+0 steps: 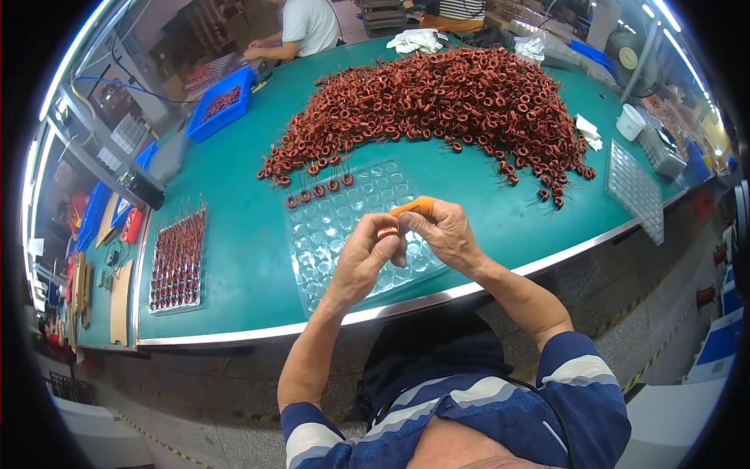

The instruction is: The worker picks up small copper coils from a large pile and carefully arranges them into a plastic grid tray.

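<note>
My left hand pinches a ring coil wound with copper-coloured wire between thumb and fingers. Close against it, my right hand is closed, an orange finger cover on its index finger; what its fingertips grip, if anything, is hidden. Both hands are above a clear plastic tray with round pockets. Several red-brown ring coils with upright wire leads stand in the tray's far row.
A large heap of ring coils covers the far middle of the green table. At left stands a filled tray; a blue bin lies beyond. An empty tray overhangs the right edge, near a white cup. A co-worker sits opposite.
</note>
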{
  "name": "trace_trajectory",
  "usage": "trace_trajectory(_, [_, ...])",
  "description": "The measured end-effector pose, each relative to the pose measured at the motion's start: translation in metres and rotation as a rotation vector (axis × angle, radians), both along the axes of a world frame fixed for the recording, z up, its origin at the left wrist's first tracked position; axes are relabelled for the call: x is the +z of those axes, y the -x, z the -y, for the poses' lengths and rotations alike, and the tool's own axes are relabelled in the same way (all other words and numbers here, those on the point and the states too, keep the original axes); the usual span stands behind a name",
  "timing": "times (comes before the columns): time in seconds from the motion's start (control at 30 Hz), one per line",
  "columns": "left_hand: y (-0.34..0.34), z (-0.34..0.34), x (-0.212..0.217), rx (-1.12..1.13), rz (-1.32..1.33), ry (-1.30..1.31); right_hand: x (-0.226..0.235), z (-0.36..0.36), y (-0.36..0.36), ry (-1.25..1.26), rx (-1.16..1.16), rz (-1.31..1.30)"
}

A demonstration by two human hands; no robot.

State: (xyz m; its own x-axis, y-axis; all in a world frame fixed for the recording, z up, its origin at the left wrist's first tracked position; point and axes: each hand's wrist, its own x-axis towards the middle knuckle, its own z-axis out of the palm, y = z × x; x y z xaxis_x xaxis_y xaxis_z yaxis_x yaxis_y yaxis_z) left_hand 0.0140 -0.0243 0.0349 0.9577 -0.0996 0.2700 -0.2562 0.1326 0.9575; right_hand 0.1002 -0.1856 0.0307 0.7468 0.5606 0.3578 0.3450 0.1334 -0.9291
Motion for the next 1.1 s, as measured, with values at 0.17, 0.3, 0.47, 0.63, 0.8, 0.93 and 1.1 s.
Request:
trace_trajectory(0.17, [0.001, 0.005, 0.006, 0.111, -0.013, -0.079, 0.011, -0.001, 0.001, -0.015, -0.092, 0.148])
trace_trajectory(0.3, [-0.011, 0.004, -0.002, 0.286, -0.080, -0.011, 0.013, -0.001, 0.008, 0.060, -0.400, 1.141])
trace_trajectory(0.47, [-0.010, 0.007, -0.006, 0.248, -0.068, 0.072, 0.014, -0.009, 0.011, 0.015, -0.380, 0.972])
trace_trajectory(0.63, [-0.003, 0.013, -0.001, 0.262, 0.066, 0.119, 0.028, -0.007, 0.011, -0.053, -0.334, 0.806])
trace_trajectory(0.8, [0.004, 0.021, 0.006, 0.288, 0.069, 0.351, 0.031, -0.009, 0.016, -0.133, -0.071, -0.088])
trace_trajectory(0.93, [-0.001, 0.018, 0.004, 0.284, 0.066, 0.175, 0.012, -0.013, 0.006, -0.282, 0.046, -0.285])
trace_trajectory(1.1, [0.006, 0.012, 0.012, 0.274, 0.065, -0.013, -0.005, -0.003, 0.004, -0.339, -0.034, -0.174])
